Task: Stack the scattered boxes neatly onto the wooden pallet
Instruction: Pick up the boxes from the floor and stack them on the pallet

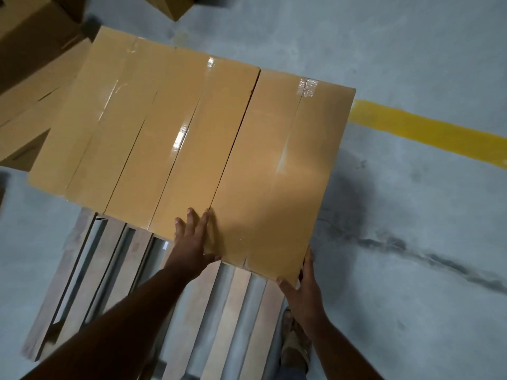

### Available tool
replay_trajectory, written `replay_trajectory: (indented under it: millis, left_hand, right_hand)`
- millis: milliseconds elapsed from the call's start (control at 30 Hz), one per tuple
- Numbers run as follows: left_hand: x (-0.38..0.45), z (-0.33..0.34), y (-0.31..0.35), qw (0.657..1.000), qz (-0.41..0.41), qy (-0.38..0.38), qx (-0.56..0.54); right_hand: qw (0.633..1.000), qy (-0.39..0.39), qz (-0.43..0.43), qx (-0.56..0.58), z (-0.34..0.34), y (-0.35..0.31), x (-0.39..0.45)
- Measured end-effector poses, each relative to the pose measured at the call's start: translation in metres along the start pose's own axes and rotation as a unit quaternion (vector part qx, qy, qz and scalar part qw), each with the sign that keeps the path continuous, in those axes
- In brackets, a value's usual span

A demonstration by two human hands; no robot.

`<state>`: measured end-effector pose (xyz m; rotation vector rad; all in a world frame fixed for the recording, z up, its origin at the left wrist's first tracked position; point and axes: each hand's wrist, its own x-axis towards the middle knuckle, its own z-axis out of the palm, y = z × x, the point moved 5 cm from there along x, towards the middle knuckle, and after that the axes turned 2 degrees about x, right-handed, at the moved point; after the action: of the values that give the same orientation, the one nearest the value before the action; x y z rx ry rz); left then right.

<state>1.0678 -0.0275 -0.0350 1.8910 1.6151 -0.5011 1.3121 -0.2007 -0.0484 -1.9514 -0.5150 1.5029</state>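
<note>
The grey concrete floor point(411, 215) fills the view, crossed at the right by a yellow painted stripe point(428, 130) and a dark scuff mark point(439, 261); on it lies the slatted wooden pallet point(115, 270), its bare boards showing in the lower half; 3 long tan cardboard boxes sealed with clear tape sit side by side across the pallet's far part: the left-most box point(90, 124), the middle box point(175, 138) and the right-most box point(282, 171), touching one another along their long edges; more brown cartons point(30, 78) lie scattered on the floor at the upper left, beyond the pallet; the left hand point(193, 237) lies flat with straight fingers on the top of the right-most box at its near-left corner, by the seam with the middle box; the right hand point(301, 289) presses against that box's near-right corner, thumb along the near edge, fingers up the side, holding rather than curling round it; a sandalled foot point(295, 341) stands by the pallet's right edge.
</note>
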Motion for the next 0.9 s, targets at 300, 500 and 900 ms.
replay_trajectory:
  millis: [300,500,900]
  left_hand:
    - [0.000,0.007,0.003,0.997,-0.014,-0.027,0.069]
    - [-0.022,-0.010,0.008,0.995,-0.003,-0.067,0.069]
    - [-0.281,-0.132,0.017,0.970,-0.012,0.043,-0.239]
  right_hand:
    - [0.999,0.014,0.016,-0.048,-0.002,0.000,0.003]
    - [0.992,0.009,-0.004,-0.129,-0.015,-0.019,-0.005]
    - [0.977,0.029,-0.155,-0.141,0.001,-0.188,-0.229]
